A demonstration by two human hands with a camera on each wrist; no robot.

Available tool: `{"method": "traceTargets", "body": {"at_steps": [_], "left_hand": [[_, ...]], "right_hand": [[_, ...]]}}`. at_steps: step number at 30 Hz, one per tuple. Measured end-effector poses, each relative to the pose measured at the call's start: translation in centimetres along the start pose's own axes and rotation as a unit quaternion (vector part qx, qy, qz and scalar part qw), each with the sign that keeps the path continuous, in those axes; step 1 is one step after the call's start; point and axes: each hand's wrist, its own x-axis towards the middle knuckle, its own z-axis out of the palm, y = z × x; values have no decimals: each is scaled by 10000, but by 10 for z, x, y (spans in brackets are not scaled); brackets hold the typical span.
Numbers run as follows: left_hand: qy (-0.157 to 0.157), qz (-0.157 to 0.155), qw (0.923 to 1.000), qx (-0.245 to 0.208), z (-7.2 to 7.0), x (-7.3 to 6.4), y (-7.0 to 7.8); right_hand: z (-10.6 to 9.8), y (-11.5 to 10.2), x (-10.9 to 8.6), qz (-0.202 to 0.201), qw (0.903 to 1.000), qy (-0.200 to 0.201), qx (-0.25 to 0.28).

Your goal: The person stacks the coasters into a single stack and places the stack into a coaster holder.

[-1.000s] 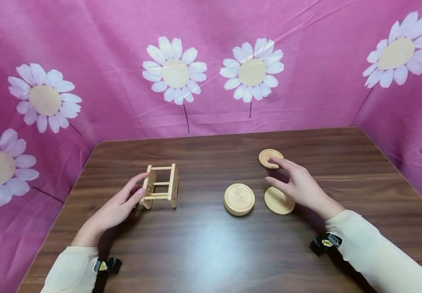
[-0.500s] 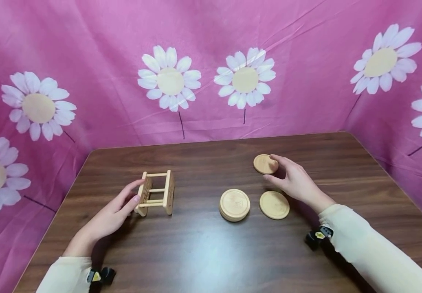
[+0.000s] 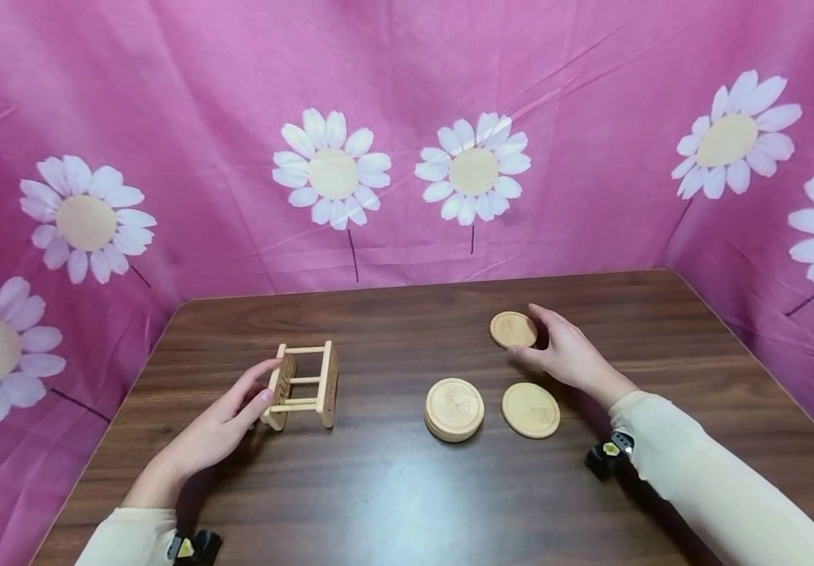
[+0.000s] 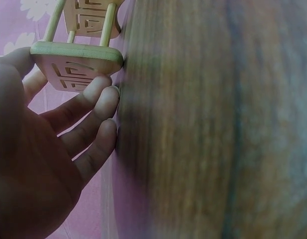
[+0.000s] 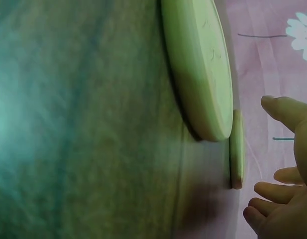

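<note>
In the head view, my left hand (image 3: 212, 428) holds the left panel of a small wooden rack (image 3: 328, 385), index finger at its top and thumb at its near edge. The left wrist view shows several fingers against the cut-out panel (image 4: 76, 74) of that rack. My right hand (image 3: 577, 355) hovers around the right side of the farthest round wooden coaster (image 3: 509, 328), thumb and index finger spread. Another coaster (image 3: 530, 410) lies nearer, left of the right wrist. In the right wrist view the right hand (image 5: 287, 174) stands over the discs, fingers apart.
A short stack of round coasters (image 3: 454, 409) stands between the rack and the loose coasters. Everything lies on a dark wood-grain table (image 3: 350, 487). Pink cloth (image 3: 407, 71) with white daisies hangs behind and at both sides.
My right hand has moved from above the two loose coasters to beside the farther one, uncovering the nearer. The left hand stays at the rack. The head view has tilted slightly up.
</note>
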Motion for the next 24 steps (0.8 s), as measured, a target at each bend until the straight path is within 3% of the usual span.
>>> {"method": "traceTargets", "body": {"at_steps": [18, 24], "left_hand": [[-6, -67, 10000, -39, 1, 0, -1], [8, -71, 10000, -23, 1, 1, -1]], "right_hand": [[7, 11, 14, -45, 9994, -252, -232], [9, 11, 19, -247, 9984, -227, -455]]}}
